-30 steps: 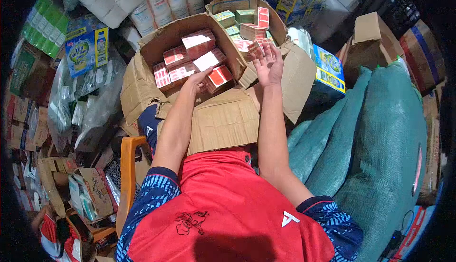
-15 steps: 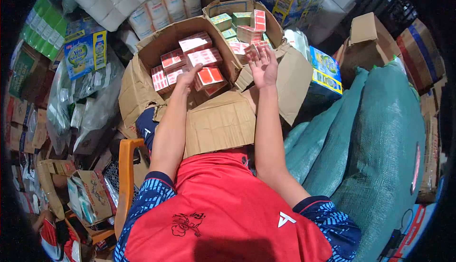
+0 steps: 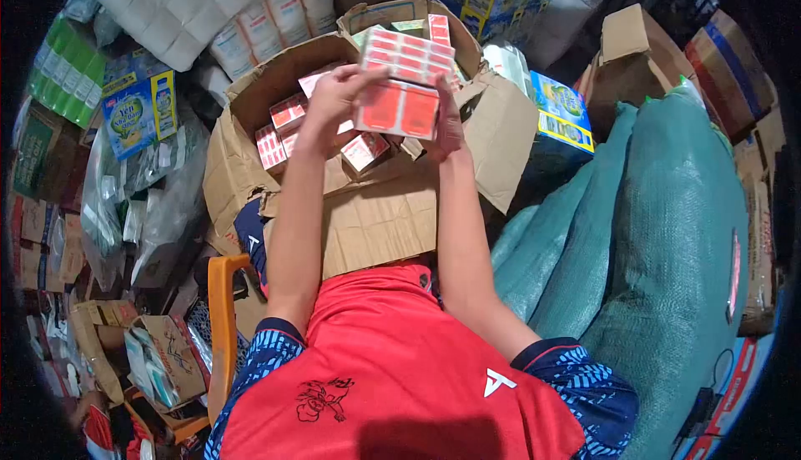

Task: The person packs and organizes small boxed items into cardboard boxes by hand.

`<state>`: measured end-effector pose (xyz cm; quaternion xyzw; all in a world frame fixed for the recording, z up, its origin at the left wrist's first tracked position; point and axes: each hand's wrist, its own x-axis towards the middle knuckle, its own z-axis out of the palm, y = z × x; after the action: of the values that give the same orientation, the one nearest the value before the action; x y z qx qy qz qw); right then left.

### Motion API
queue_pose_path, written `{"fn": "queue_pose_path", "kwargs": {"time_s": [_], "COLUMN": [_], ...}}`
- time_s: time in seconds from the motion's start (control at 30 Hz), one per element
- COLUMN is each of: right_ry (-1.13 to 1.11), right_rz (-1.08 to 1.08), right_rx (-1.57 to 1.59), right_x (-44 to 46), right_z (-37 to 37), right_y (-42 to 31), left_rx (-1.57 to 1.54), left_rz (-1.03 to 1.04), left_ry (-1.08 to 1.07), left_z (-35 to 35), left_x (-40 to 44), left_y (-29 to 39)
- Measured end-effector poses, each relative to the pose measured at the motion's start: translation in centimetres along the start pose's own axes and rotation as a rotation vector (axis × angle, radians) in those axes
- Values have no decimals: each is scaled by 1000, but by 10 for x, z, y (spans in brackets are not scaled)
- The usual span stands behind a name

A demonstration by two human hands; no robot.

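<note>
Cramped storage space, goods stacked on every side. At centre, a red-and-white pack (image 3: 402, 106) is up between both hands, above two open cartons, top and front faces toward me. Surface glossy, apparently film-wrapped. I judge it fairly light, stiff as a block, a little slippery, corners liable to dent. Best hold, to my mind: the two opposite ends, squarely, with modest pressure.

Left hand (image 3: 332, 108): clamped on the pack's left end, thumb lying over it, other fingers partly hidden. Right hand (image 3: 450, 130): against the right end; its fingers are blurred and mostly out of sight, so I cannot tell how far they close.

Below, the left carton (image 3: 380, 225) holds similar small packs (image 3: 365, 151). Just beside it, the right carton (image 3: 499, 130) carries more. Farther out: green woven sacks (image 3: 680, 210) at right, paper rolls (image 3: 171, 10) behind, an orange chair (image 3: 221, 293) at left.
</note>
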<state>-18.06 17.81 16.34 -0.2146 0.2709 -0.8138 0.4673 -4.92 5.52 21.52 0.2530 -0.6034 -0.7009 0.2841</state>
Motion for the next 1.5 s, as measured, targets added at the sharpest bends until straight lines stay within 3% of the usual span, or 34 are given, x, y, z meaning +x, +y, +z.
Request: {"fn": "queue_pose_path", "kwargs": {"time_s": [0.1,0.13,0.23,0.27,0.37,0.47,0.5,0.53,0.57,0.63,0.67,0.77,0.8,0.9,0.97,1.03,1.1,1.13,1.23,1.37,1.47,1.5], "right_ry": [-2,-22,83,125,229,459,525,442,67,294,69,-112,-58,278,714,622,626,363,233,393,607,661], "right_rz": [-81,-115,-90,-146,-235,-221,-206,-261,-297,-194,-241,-206,-195,-94,167,186,293,280,108,122,208,249], "right_rx": [87,124,262,262,220,61,14,-9,22,486,681,848,787,411,332,291,456,455,301,486,397,353], "right_x": [10,14,12,15,22,20,18,25,39,28,27,27,26,24,30,19,28,31,43,47,43,43], "right_z": [-20,-28,-52,-56,-69,-57,-54,-63,-86,-64,-52,-46,-49,-59,-73,-49,-56,-68,-79,-106,-112,-113], "right_y": [0,-2,-6,-6,-3,-9,-9,-7,-12,-16,-18,-15,-10,8,25,25,33,36,35,40,40,38], "left_rx": [293,226,-22,8,90,379,488,510,532,558,578,599,604,592,698,786,773,766,706,722,689,885], "left_rz": [185,234,75,70,-33,-171,-510,-584,-657,-809,-833,-857,-858,-843,-774,-721,-764,-786,-860,-832,-757,-656], "left_ry": [91,-13,57,219,313,428,200,215,230,36,-21,-76,-80,-174,-123,-110,-75,-56,-97,-118,-28,-117], "left_z": [19,20,7,0,-74,-125,-125,-111,-99,-116,-118,-107,-103,-104,-98,-103,-103,-102,-108,-94,-89,-90], "left_x": [8,10,18,24,52,62,47,31,21,31,33,27,25,30,32,35,34,32,33,24,26,27], "left_y": [-23,-25,-25,-35,-109,-200,-180,-172,-171,-213,-222,-222,-220,-223,-220,-226,-227,-227,-225,-188,-199,-202]}}
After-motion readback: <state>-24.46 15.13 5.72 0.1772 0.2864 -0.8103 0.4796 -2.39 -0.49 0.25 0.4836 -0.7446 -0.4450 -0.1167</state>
